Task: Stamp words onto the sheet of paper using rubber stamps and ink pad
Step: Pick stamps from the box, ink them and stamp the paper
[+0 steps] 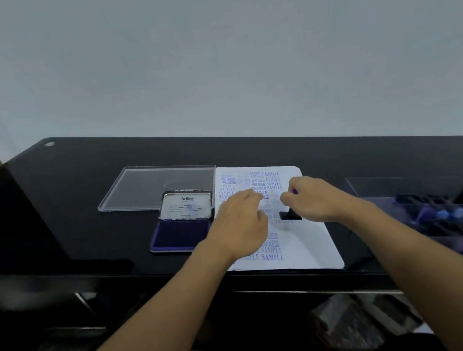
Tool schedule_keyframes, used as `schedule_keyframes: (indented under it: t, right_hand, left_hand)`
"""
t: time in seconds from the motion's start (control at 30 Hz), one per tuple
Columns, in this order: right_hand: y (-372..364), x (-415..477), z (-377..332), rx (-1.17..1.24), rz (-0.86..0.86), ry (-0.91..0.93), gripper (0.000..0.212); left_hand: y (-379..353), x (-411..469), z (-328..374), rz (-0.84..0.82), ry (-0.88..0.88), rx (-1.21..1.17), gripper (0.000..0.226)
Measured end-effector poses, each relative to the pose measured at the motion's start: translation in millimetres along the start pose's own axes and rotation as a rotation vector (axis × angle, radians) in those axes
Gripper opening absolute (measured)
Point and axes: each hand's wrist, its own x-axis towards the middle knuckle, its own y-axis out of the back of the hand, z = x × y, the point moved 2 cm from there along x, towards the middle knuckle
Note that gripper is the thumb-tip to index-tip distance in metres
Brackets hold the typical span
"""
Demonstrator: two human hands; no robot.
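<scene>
Paper (pixel 315 241) crowded with purple words lies on a black desk (pixel 80 195), open ink pad (pixel 179 232) just left. My right hand (pixel 313 200) grips a stamp (pixel 290 215), base down on the sheet; my left hand (pixel 239 224) rests loose-fingered, steadying it. Best pressed straight down, without rocking

On the paper (pixel 306 242), right hand (pixel 313 200) round the stamp (pixel 290 215), left hand (pixel 239 224) alongside.
</scene>
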Motion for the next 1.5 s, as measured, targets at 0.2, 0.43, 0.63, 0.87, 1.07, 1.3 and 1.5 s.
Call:
schedule_keyframes:
  t: [0.2, 0.43, 0.63, 0.87, 1.07, 1.3, 1.5]
  right_hand:
    - [-9, 2, 1, -0.037, -0.043, 0.009, 0.022]
    - [-12, 2, -1, -0.053, -0.048, 0.024, 0.024]
    - [-16, 3, -2, -0.068, -0.033, 0.011, 0.026]
    - [-27, 7, 1, -0.083, 0.004, -0.002, 0.025]
    - [-30, 10, 0, -0.102, 0.009, -0.010, 0.027]
    - [-29, 7, -2, -0.105, 0.023, 0.014, 0.028]
    - [-32, 5, -2, -0.114, 0.057, 0.024, 0.030]
  left_hand:
    - [-28, 12, -9, -0.036, 0.017, 0.082, 0.044]
    - [-37, 10, -13, -0.007, 0.030, 0.103, 0.033]
    - [-39, 10, -14, 0.028, 0.002, 0.097, 0.029]
    - [-42, 9, -17, 0.052, -0.013, 0.107, 0.030]
    - [-43, 7, -17, 0.050, -0.027, 0.129, 0.041]
    - [-43, 7, -17, 0.059, -0.032, 0.142, 0.041]
    - [-43, 7, -17, 0.048, -0.022, 0.140, 0.042]
